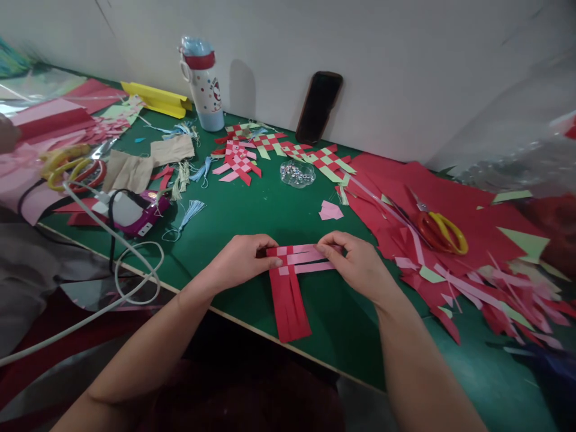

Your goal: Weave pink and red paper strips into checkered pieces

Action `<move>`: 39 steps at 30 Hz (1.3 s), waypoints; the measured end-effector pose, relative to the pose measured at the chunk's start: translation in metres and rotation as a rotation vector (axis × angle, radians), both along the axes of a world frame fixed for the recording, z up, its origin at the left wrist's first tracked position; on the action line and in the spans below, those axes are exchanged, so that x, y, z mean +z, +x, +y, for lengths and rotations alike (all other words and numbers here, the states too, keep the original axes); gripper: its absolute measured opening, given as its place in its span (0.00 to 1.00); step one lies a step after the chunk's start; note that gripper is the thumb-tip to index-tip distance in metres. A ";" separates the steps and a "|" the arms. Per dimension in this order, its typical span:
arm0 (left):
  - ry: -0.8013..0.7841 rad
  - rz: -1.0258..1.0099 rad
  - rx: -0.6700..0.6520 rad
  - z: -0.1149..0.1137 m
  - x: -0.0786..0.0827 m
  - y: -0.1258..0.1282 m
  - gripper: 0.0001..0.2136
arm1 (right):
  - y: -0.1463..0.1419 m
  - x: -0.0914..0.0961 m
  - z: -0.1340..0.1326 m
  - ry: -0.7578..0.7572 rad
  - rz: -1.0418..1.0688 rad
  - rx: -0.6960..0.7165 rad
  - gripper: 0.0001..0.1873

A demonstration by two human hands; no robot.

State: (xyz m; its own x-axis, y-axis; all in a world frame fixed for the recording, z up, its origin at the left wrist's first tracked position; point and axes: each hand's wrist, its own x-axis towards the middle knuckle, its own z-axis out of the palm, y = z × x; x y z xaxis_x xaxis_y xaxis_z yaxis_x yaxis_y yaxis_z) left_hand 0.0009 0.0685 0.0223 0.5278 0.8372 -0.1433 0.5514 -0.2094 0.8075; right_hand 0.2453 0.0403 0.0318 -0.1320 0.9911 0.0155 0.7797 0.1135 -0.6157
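Between my hands is a partly woven paper piece, with red paper strips (pixel 291 312) hanging toward the table's front edge and pink paper strips (pixel 310 258) running off to the right. Where they cross at the upper left, a small red-and-pink check shows. My left hand (pixel 243 259) pinches the woven corner between thumb and fingers. At the far ends of the pink strips, my right hand (pixel 353 261) is closed on the upper ones. A small pink paper scrap (pixel 330 210) lies just beyond the right hand.
Finished woven paper fish (pixel 238 162) and a clear dish of beads (pixel 297 173) lie behind. A bottle (pixel 202 84) and a phone (pixel 319 107) stand by the wall. Scissors (pixel 443 233) rest on red paper at right. A white cable (pixel 135 294) crosses the left edge. Another person's hand (pixel 6 135) shows far left.
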 end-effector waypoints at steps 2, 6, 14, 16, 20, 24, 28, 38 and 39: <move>-0.001 0.008 0.032 0.000 -0.002 -0.001 0.09 | 0.003 -0.001 0.000 -0.002 0.013 -0.024 0.11; -0.023 -0.001 0.091 0.000 -0.007 0.001 0.12 | 0.005 -0.003 0.000 -0.004 0.020 -0.042 0.11; -0.037 -0.027 0.120 0.002 -0.012 0.005 0.12 | 0.007 -0.002 0.001 -0.007 0.013 -0.033 0.11; -0.037 -0.025 0.119 0.002 -0.012 0.005 0.11 | 0.008 -0.002 0.001 -0.012 0.011 -0.034 0.12; -0.041 -0.022 0.115 0.002 -0.013 0.005 0.12 | 0.008 -0.004 0.002 -0.014 -0.001 -0.029 0.12; -0.038 -0.026 0.116 0.002 -0.013 0.005 0.12 | 0.008 -0.005 0.002 -0.008 -0.007 -0.016 0.11; -0.033 -0.020 0.125 0.002 -0.011 0.005 0.11 | 0.007 -0.004 0.002 -0.004 -0.017 -0.004 0.10; -0.032 -0.075 0.129 0.002 -0.016 0.005 0.09 | 0.004 -0.003 0.001 0.022 -0.036 0.021 0.11; -0.030 -0.071 0.128 0.002 -0.017 0.005 0.09 | 0.004 -0.003 0.002 0.018 -0.041 0.021 0.11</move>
